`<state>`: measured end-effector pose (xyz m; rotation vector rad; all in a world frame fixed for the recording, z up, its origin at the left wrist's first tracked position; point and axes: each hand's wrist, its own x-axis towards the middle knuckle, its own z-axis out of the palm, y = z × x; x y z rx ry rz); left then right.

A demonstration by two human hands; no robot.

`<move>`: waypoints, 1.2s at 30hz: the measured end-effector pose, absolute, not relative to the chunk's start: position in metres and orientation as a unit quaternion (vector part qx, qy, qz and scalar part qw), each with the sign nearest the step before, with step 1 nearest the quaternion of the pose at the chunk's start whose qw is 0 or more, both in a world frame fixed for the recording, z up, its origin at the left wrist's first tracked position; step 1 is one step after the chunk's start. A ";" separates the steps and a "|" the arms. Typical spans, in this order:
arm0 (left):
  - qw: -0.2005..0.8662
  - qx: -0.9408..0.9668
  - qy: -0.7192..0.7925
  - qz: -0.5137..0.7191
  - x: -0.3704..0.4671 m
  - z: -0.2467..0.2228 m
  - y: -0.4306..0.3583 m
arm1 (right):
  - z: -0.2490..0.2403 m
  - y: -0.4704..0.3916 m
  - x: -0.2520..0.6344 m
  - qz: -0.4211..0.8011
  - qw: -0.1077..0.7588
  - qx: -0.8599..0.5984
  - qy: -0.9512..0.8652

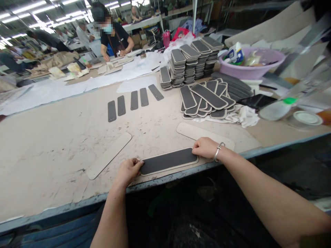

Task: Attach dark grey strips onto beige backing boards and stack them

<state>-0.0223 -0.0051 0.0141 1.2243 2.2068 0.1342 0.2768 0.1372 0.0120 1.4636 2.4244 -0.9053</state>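
Note:
A long dark grey strip (169,161) with rounded ends lies on a slightly larger beige backing piece at the table's front edge. My left hand (130,171) pinches its left end between thumb and fingers. At the right end, my right hand (205,147), with a bangle on the wrist, has its fingers closed on the strip's corner. One beige strip (111,155) lies slantwise to the left of my left hand. Another beige strip (190,131) lies behind my right hand and is partly hidden by it.
Several small dark strips (134,100) lie in a row further back. To the right are a loose pile of bordered strips (210,96), tall stacks (178,69), a purple basin (252,70), a crumpled cloth (247,116) and a round container (305,119). A masked person (116,38) works across the table.

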 end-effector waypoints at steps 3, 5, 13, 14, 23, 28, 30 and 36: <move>0.295 0.470 0.831 0.043 -0.021 0.015 -0.004 | 0.011 0.137 0.277 -0.297 0.088 0.488 0.816; 0.289 0.474 0.831 0.039 -0.020 0.015 -0.003 | 0.010 0.137 0.277 -0.294 0.091 0.489 0.816; 0.282 0.474 0.834 0.001 -0.020 0.016 -0.002 | 0.011 0.136 0.276 -0.289 0.096 0.497 0.813; 0.281 0.475 0.834 -0.003 -0.019 0.017 -0.002 | 0.010 0.137 0.276 -0.288 0.097 0.496 0.813; 0.275 0.482 0.832 -0.015 -0.018 0.020 0.001 | 0.004 0.135 0.277 -0.253 0.080 0.499 0.825; 0.298 0.468 0.832 -0.003 -0.024 0.012 -0.001 | 0.008 0.134 0.275 -0.242 0.093 0.499 0.827; 0.301 0.466 0.832 0.004 -0.025 0.010 -0.001 | 0.008 0.134 0.274 -0.241 0.094 0.499 0.827; 0.309 0.473 0.825 0.012 -0.023 0.014 -0.001 | 0.007 0.134 0.274 -0.240 0.091 0.493 0.831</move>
